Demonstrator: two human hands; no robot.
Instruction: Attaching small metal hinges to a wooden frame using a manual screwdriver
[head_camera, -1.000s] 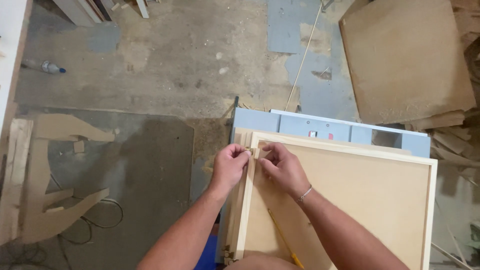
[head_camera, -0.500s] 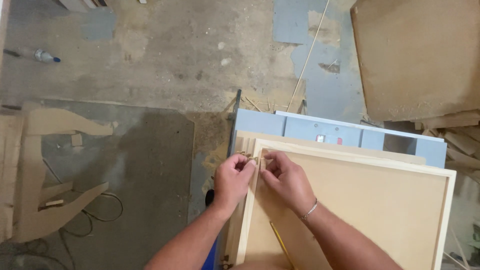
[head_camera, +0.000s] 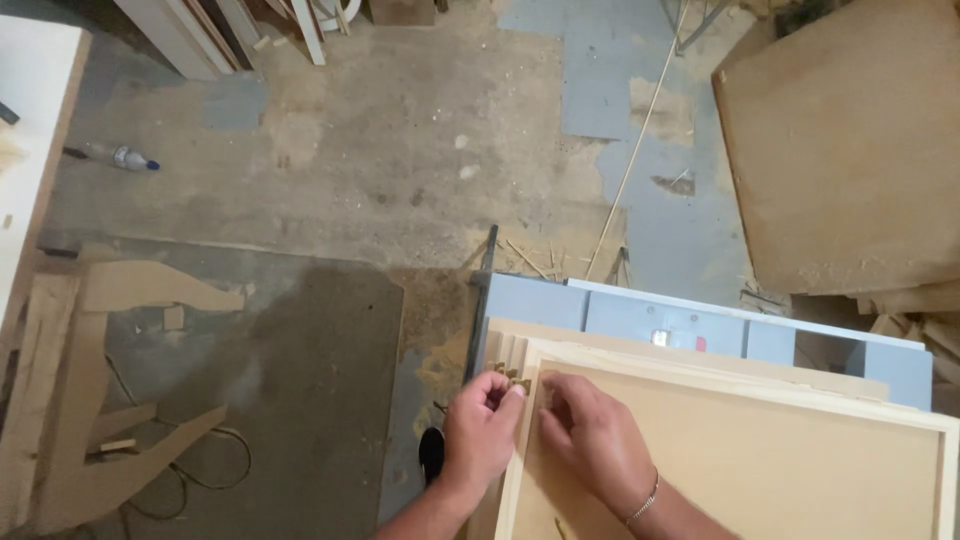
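A pale wooden frame with a flat brown panel (head_camera: 740, 460) lies on a stack of boards over a grey-blue machine table (head_camera: 620, 315). My left hand (head_camera: 480, 430) pinches a small brass-coloured piece (head_camera: 512, 380) at the frame's near left corner. My right hand (head_camera: 590, 435), with a thin bracelet at the wrist, rests fingers-down on the panel right beside it, fingertips touching the frame's inner edge.
A large brown board (head_camera: 850, 150) lies on the floor at upper right. Curved wooden cut-outs (head_camera: 100, 390) lie at left with a black cable. A plastic bottle (head_camera: 120, 156) lies on the concrete floor. A white tabletop (head_camera: 25, 110) stands at far left.
The view has shifted, so the frame now sits lower right. Both hands stay at the frame's corner, the left fingers still pinching the small piece.
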